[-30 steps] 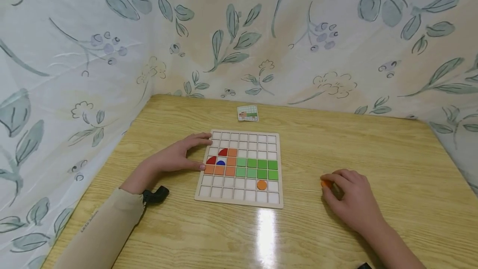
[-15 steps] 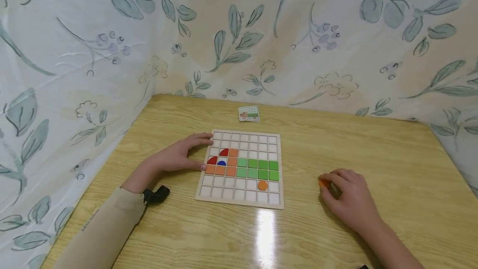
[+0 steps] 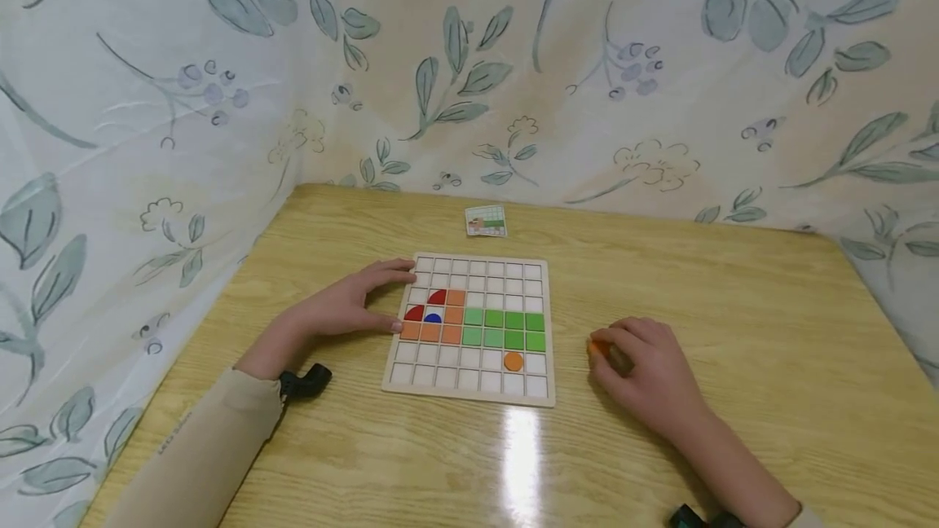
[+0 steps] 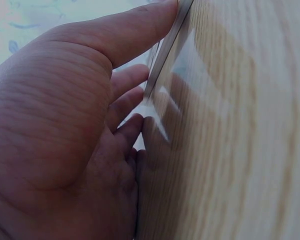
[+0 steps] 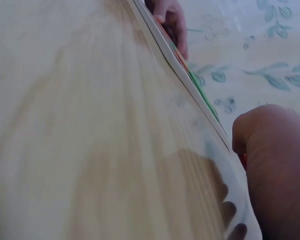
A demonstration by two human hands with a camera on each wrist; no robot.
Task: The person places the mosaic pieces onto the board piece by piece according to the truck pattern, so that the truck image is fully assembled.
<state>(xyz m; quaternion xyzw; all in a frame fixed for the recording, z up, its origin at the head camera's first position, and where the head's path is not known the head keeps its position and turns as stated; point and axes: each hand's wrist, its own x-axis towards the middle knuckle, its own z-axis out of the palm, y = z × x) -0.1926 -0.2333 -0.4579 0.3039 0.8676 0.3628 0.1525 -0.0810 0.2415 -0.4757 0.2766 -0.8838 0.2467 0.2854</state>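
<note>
A square wooden grid board (image 3: 469,395) lies flat on the table, with colored pieces in its cells. Red quarter-circles (image 3: 415,314), a blue half-circle (image 3: 433,319), orange squares (image 3: 430,332) and green squares (image 3: 515,321) form a shape across the middle. One orange disc (image 3: 513,362) sits lower right in the grid. My left hand (image 3: 345,300) rests along the board's left edge, thumb and fingertips touching it with fingers spread. To the right of the board, my right hand (image 3: 649,373) pinches a small orange piece (image 3: 598,347), mostly covered by the fingers.
A small pattern card (image 3: 486,221) lies behind the board. Floral cloth (image 3: 469,88) hangs along the back and left of the wooden table (image 3: 734,292). Both wrists wear black devices, such as the one (image 3: 306,383) on the left wrist.
My right hand has moved left toward the board, still pinching the orange piece. The left hand and the pieces on the board keep their places.
</note>
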